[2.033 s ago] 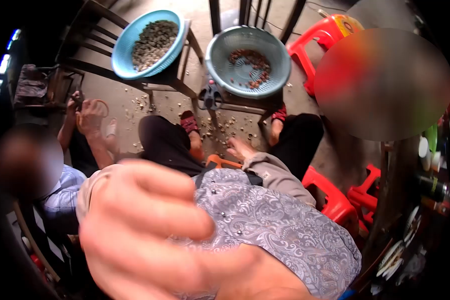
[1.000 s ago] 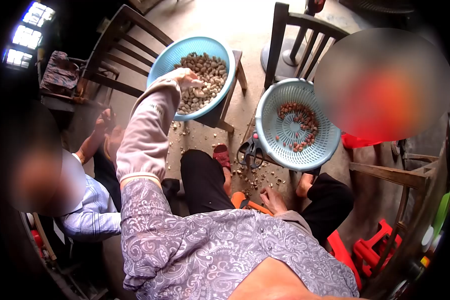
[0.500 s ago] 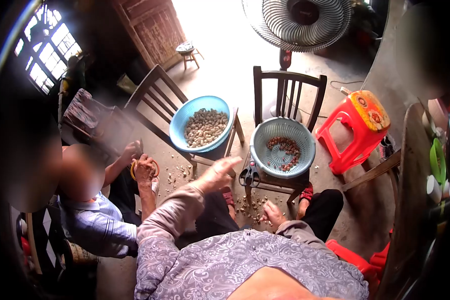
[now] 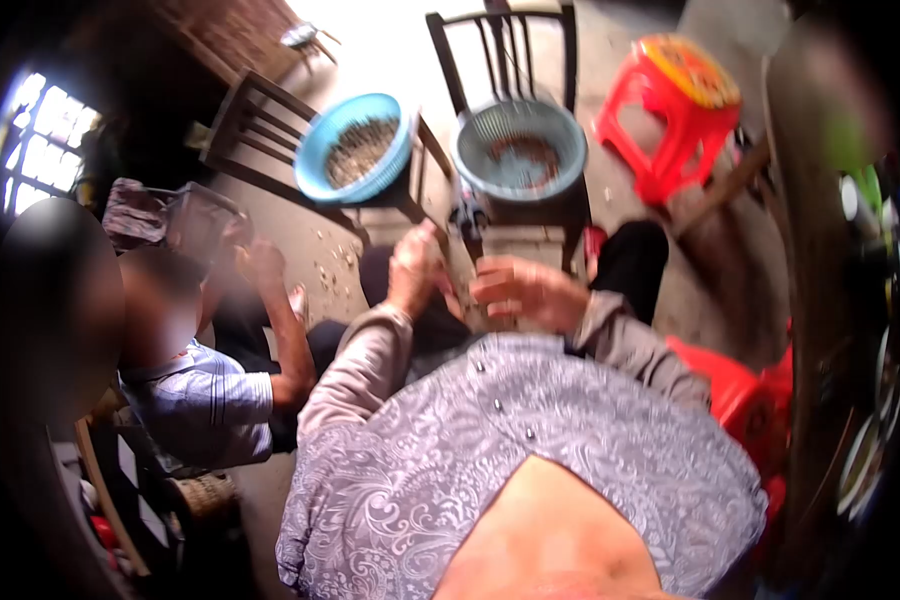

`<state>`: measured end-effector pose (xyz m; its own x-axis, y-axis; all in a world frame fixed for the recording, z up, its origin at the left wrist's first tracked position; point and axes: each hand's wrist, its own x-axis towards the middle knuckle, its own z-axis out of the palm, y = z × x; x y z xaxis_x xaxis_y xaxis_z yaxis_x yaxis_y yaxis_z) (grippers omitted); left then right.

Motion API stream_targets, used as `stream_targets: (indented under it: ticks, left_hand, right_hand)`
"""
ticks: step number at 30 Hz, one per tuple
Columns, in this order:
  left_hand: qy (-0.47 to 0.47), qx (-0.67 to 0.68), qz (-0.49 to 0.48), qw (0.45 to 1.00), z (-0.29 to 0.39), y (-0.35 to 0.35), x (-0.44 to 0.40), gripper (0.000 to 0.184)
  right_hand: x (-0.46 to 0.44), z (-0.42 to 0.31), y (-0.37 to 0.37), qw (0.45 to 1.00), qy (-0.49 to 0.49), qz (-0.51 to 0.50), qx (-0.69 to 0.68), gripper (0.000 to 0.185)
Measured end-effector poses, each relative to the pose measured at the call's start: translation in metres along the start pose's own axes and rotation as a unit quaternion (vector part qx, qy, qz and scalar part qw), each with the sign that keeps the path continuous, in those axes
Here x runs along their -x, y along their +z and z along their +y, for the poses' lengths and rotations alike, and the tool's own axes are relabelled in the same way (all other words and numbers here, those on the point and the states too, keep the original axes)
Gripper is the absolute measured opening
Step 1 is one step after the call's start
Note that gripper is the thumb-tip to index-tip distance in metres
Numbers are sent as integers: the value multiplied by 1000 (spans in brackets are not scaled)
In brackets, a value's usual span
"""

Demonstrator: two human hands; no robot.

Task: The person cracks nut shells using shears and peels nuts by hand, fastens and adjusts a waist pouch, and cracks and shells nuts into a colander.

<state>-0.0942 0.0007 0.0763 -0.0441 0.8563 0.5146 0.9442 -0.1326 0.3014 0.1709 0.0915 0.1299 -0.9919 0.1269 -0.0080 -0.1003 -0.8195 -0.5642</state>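
My left hand (image 4: 413,270) is held over my lap, its fingers pointing up and pressed close; blur hides whether anything is in them. To its right my right hand (image 4: 530,290) reaches leftward with its fingers partly spread, and nothing shows in it. A gap separates the two hands. Beyond them a blue basket (image 4: 310,150) of unshelled nuts rests tilted on a wooden chair. On another chair sits a grey-blue basket (image 4: 470,150) with a few reddish kernels. Dark-handled scissors (image 4: 468,215) hang at that chair's left front corner.
A person (image 4: 200,390) sits at my left, hands raised, close to my left arm. Shell bits (image 4: 332,265) lie on the floor. A red stool (image 4: 660,130) with a yellow top stands at the right, and more red plastic stools (image 4: 725,385) are beside my right elbow.
My left hand went into the blue basket, then came back towards my lap. My right hand has risen from low between my knees to beside it. The view has shifted.
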Motion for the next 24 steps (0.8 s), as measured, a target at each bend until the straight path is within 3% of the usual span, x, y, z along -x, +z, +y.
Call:
stream_targets:
  ticks: [1, 2, 4, 5, 7, 8, 9, 10, 11, 13, 15, 19, 21, 24]
  left_hand:
    - [-76, 38, -9, 996, 7, -8, 0, 54]
    - [-75, 86, -14, 993, 33, -20, -13, 57]
    - [-42, 172, -38, 983, 91, -28, -29, 58]
    - [46, 80, -76, 993, 113, -32, -32, 61]
    - [62, -9, -92, 994, 96, -6, -17, 65]
    - [-44, -9, -100, 994, 70, 0, -2, 62]
    - [-150, -11, -104, 983, 44, 5, 12, 59]
    - [-128, -33, -48, 990, 13, 3, 26, 56]
    - [-236, 69, -55, 968, 10, -14, 29, 53]
    - [-287, 220, -53, 931, 28, -51, 32, 46]
    - [-332, 327, -161, 870, 46, -85, 41, 40]
    - [-280, 282, -426, 813, 57, -123, 94, 20]
    - [-279, 339, -477, 761, 49, -127, 154, 19]
    - [-367, 413, -481, 681, 69, -151, 198, 18]
  right_hand:
    - [0, 1, -3, 999, -33, 6, 5, 65]
    - [-4, 6, -16, 997, -37, 73, 15, 58]
    - [-22, 37, -49, 973, -72, 213, -59, 45]
    - [-21, 44, -33, 966, -32, 252, -55, 45]
    - [-7, 44, 2, 977, 118, 114, -135, 45]
    - [3, 41, 11, 981, 66, 164, 83, 46]
    - [12, 34, 8, 970, 45, 178, 160, 44]
    - [22, 19, -6, 951, 25, 192, 241, 43]
    - [34, 4, -22, 924, 8, 204, 323, 41]
    - [56, -14, -51, 926, 0, 252, 282, 39]
    - [71, -24, -42, 892, -7, 302, 335, 38]
    - [94, -10, -43, 909, 57, 239, 337, 32]
    - [107, 0, -34, 911, 113, 202, 343, 24]
    - [126, 24, -26, 895, 47, 146, 419, 24]
